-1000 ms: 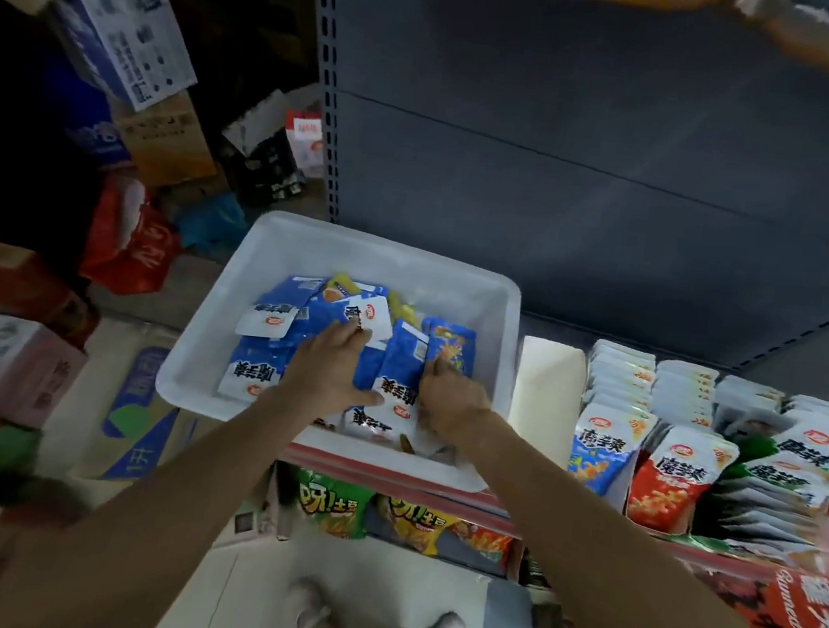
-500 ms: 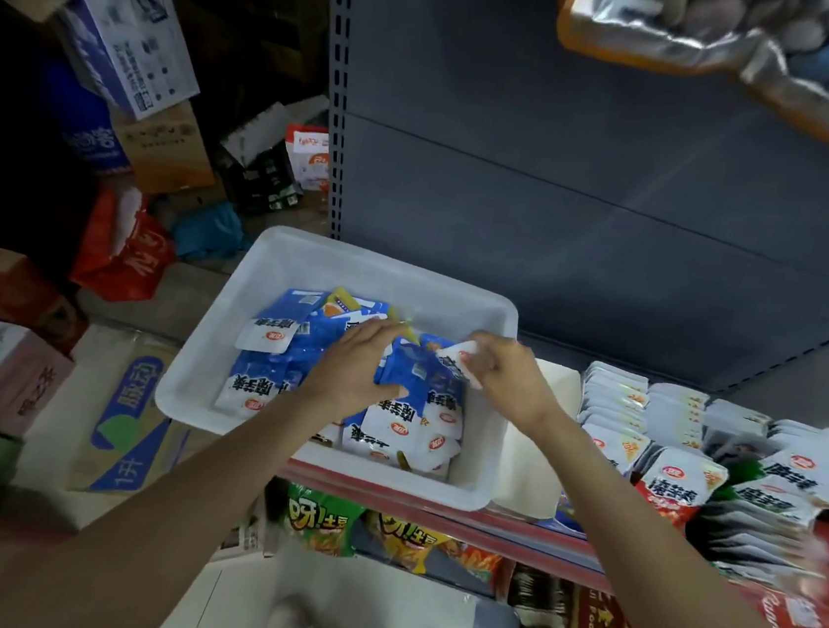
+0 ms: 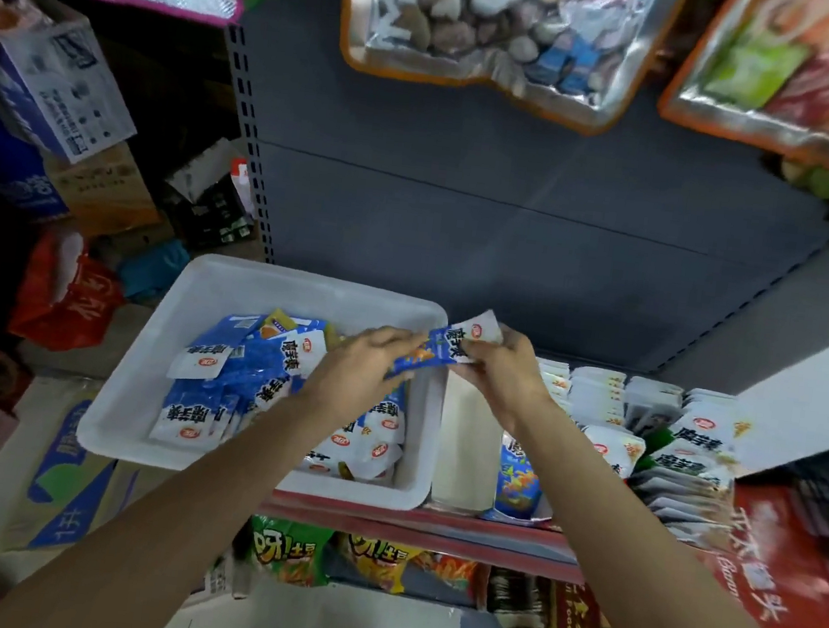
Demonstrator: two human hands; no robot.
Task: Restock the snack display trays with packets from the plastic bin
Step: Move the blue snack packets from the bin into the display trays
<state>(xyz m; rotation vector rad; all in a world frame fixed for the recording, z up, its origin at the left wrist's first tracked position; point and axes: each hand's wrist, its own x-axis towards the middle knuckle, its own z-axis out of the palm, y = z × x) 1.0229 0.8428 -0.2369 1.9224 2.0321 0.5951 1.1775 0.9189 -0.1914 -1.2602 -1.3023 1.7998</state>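
A white plastic bin [image 3: 146, 381] sits on the shelf's left end, holding several blue-and-white snack packets [image 3: 219, 379]. Above the bin's right rim, a blue packet [image 3: 442, 350] is held between both hands. My left hand [image 3: 362, 370] pinches its lower end and my right hand [image 3: 501, 370] grips its upper white end. To the right stand the display trays [image 3: 465, 443], the nearest one with a white wall and a blue packet [image 3: 517, 480] at its front. Further right, rows of white packets [image 3: 647, 428] fill the other trays.
Grey shelf back panel [image 3: 517, 212] rises behind. Large snack bags [image 3: 486, 27] hang overhead. Cardboard boxes [image 3: 61, 82] and a red bag [image 3: 63, 294] crowd the left floor. A lower shelf holds green and yellow chip bags [image 3: 287, 547]. A red box [image 3: 796, 574] sits at right.
Both hands have risen out of the bin with one blue packet and moved right, over the bin's right rim. The camera has tilted upward, revealing overhead bags.
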